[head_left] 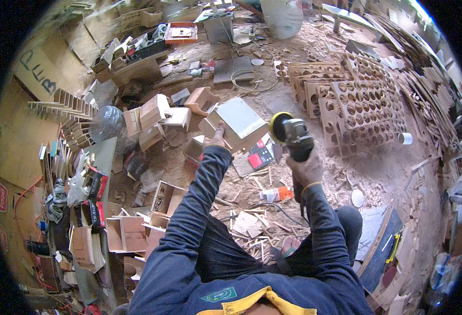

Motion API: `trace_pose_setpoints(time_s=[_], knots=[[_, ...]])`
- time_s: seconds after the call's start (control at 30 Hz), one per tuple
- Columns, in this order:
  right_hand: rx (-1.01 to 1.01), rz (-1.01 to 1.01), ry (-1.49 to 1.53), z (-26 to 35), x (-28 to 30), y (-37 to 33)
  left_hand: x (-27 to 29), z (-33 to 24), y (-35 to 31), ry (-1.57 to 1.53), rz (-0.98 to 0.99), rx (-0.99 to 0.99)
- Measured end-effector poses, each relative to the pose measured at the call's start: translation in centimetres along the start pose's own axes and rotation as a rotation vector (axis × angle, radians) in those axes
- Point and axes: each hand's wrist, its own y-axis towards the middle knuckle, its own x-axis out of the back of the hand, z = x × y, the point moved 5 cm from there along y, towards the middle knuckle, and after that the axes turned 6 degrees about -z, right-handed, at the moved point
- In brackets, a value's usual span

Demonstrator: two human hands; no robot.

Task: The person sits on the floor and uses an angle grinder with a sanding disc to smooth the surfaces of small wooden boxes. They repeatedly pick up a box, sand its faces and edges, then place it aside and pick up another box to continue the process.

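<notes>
The location is a woodworking workshop. Indicators: a dust-covered floor [341,176] strewn with wood offcuts [249,224]; wooden panels [367,105] cut with rows of round holes; long wooden strips [433,100] piled along the right side; small wooden boxes [153,112] grouped left of centre; and a handheld power tool [298,140] fitted with a round, yellow-edged disc [279,127].

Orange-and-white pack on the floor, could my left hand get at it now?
Probably yes: the orange-and-white pack looks largely uncovered, though your left hand seems to hold the pale-topped box and must let go first.
</notes>
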Motion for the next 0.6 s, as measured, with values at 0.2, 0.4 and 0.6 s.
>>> trace_pose_setpoints(time_s=[0.2, 0.4, 0.6], knots=[[0.000, 0.032, 0.161, -1.0, 1.5, -0.3, 0.0, -0.8, 0.1, 0.024, -0.086, -0.145], [0.064, 0.244, 0.108, 1.5, 0.3, -3.5, -0.4, -1.1, -2.0, 0.251, -0.229, -0.203], [0.029, 0.063, 0.055, 0.3, 0.9, -1.3, -0.7, -1.2, -2.2, 0.127, -0.018, -0.392]])
